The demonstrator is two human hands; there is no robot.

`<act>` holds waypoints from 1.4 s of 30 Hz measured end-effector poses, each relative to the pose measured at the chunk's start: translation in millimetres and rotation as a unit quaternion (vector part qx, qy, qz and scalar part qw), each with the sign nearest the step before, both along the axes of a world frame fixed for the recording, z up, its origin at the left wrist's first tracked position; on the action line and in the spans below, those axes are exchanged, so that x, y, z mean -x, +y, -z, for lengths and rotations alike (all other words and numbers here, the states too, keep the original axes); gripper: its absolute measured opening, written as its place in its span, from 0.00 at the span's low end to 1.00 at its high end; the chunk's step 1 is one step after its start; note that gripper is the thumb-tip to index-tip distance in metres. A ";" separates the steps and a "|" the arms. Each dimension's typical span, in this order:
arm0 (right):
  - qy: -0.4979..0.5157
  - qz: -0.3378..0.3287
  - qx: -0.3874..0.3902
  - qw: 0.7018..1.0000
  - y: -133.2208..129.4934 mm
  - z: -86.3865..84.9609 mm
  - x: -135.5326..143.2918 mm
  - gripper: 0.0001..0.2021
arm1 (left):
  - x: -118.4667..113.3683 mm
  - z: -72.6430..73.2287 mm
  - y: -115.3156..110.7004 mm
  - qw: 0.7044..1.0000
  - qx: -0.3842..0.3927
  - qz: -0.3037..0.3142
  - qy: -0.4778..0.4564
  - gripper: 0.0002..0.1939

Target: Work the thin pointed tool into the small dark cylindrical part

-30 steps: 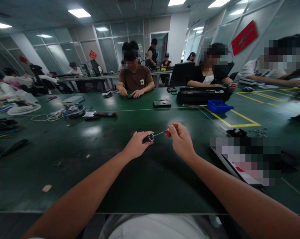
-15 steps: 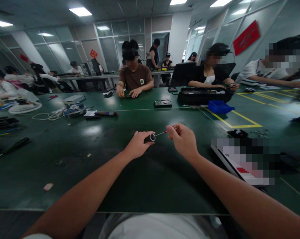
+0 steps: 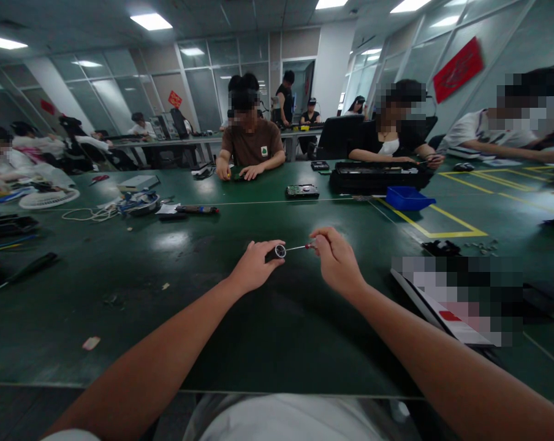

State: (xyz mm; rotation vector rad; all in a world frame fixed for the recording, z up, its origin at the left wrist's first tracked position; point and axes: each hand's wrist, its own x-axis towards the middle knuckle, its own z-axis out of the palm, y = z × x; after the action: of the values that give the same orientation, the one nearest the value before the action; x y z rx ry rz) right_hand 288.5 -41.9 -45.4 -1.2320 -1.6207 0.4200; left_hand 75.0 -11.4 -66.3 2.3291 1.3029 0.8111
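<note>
My left hand (image 3: 253, 267) is closed around a short dark cylinder (image 3: 276, 252), whose open end has a silver rim and faces right. Between the thumb and fingers of my right hand (image 3: 340, 262) is a thin screwdriver (image 3: 297, 247) with a reddish collar. Its metal shaft runs left to the cylinder's rimmed end. How deep the tip reaches inside cannot be made out. Both hands are held over the near middle of the green table (image 3: 277, 343).
A blue tray (image 3: 408, 199) and a long black casing (image 3: 380, 179) stand at the back right. A hard drive (image 3: 302, 192) lies ahead. To my right is a pale flat box (image 3: 470, 324); at left, a long black screwdriver (image 3: 33, 267). Co-workers sit across the table.
The fingers of my right hand have shifted on the screwdriver, the index finger now lifted more. My left hand keeps the cylinder in nearly the same place.
</note>
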 end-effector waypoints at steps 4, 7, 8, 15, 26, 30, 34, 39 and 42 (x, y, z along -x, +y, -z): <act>-0.005 -0.038 0.024 0.999 0.7 2.3 1.3 0.13 | 2.7 -1.8 1.7 1.000 -0.004 -0.015 -0.006 0.20; -0.015 -0.028 0.031 0.999 0.2 3.4 3.0 0.15 | 3.8 -0.8 2.6 1.000 -0.005 -0.007 0.005 0.20; -0.013 -0.026 0.030 0.999 0.1 4.0 3.3 0.15 | 3.9 -0.3 2.7 1.000 -0.005 -0.003 0.009 0.20; 0.032 -0.026 0.024 0.999 -0.1 5.2 3.1 0.08 | 4.2 0.4 3.0 1.000 -0.010 0.001 0.003 0.20; 0.171 -0.036 0.042 0.984 8.9 9.1 5.5 0.09 | 3.1 0.7 1.4 1.000 -0.008 -0.007 0.014 0.21; 0.309 -0.054 0.119 0.942 19.4 14.9 5.1 0.12 | 3.1 -2.7 -0.1 1.000 -0.011 0.018 0.016 0.21; 0.400 -0.070 0.222 0.886 31.1 22.7 0.5 0.13 | 3.2 -7.8 -1.5 0.997 -0.043 0.047 0.033 0.20; 0.355 -0.050 0.137 0.924 32.8 28.0 -0.8 0.13 | 3.6 -7.9 -1.3 0.998 -0.027 0.037 0.052 0.21; 0.326 -0.031 0.105 0.939 27.3 25.3 1.5 0.13 | 3.1 -7.3 -1.6 0.998 -0.026 0.032 0.050 0.21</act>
State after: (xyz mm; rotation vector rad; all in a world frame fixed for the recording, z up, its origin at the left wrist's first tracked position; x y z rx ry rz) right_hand 287.1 -14.6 -70.7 -1.0401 -1.0579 0.9511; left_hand 71.9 -12.9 -59.0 2.4670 1.2539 0.7264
